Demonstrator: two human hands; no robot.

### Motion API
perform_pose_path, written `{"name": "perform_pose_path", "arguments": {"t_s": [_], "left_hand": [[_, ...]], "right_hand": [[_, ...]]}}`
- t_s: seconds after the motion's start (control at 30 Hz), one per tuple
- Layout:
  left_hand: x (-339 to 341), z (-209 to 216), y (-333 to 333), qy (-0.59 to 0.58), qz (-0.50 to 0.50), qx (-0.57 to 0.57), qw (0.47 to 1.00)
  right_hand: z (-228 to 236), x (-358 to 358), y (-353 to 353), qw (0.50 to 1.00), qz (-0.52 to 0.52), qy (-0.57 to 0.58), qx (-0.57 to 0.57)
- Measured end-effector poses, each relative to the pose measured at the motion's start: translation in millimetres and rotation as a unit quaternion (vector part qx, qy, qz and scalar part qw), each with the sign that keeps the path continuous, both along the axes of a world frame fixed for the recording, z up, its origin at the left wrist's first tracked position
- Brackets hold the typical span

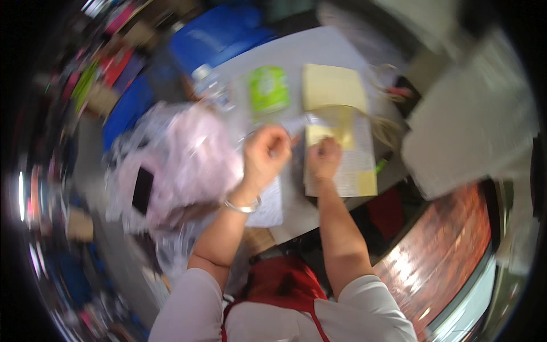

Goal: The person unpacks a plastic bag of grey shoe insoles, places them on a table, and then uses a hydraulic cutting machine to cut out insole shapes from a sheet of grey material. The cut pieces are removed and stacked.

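Note:
An open notebook (pixel 342 176) with handwritten pages lies on the table, its yellowish upper leaf folded away from me. My right hand (pixel 325 157) rests on the page beside a yellow paper slip (pixel 317 134), fingers curled closed; blur hides what they may hold. Raised just left of the notebook is my left hand (pixel 266 155), a bangle on its wrist. Its fingers curl round in a pinch, and anything between them is too smeared to make out. Below the left hand a written sheet (pixel 268 205) shows in part.
Pink and clear plastic bags (pixel 194 154) fill the table's left side, with a black phone-like slab (pixel 142 190) on them. Farther off are a clear bottle (pixel 212 88) and a green packet (pixel 268 89). A coil of cord (pixel 387 134) lies right of the notebook.

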State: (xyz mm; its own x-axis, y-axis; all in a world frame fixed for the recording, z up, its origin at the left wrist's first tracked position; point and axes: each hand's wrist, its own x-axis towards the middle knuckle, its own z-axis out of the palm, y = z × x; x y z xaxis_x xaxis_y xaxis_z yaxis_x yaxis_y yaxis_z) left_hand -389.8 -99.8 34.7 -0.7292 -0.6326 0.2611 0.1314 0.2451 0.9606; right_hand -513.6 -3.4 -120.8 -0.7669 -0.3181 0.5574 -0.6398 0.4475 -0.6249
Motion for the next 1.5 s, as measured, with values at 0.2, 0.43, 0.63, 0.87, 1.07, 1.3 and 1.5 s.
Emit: {"name": "perform_pose_path", "arguments": {"t_s": [0.2,0.43,0.63,0.87,1.07,1.3,1.5], "left_hand": [[217.8,-17.9,112.6,-0.214,0.193,-0.128,0.949],[329.0,9.7,154.4,-0.258,0.238,-0.24,0.905],[357.7,-29.2,163.7,-0.34,0.194,-0.298,0.871],[359.2,-32.4,177.3,-0.316,0.206,-0.326,0.867],[418.5,-9.4,198.0,-0.312,0.226,-0.307,0.87],[523.1,-15.3,242.1,-0.362,0.287,-0.222,0.859],[573.6,-38.2,308.7,-0.498,0.319,-0.103,0.8]], "right_hand": [[-0.8,-5.2,2.9,0.993,0.079,-0.082,0.031],[-1.4,-11.7,7.4,0.975,0.06,-0.016,0.214],[64.5,-6.6,-14.4,0.829,0.093,0.031,0.55],[134.5,211.2,20.4,0.911,0.399,0.037,0.102],[103.8,359.4,33.6,0.796,0.488,0.114,0.34],[136.8,312.9,26.4,0.838,0.492,-0.207,0.114],[156.5,370.3,-25.2,0.62,0.732,0.069,0.274]]}}
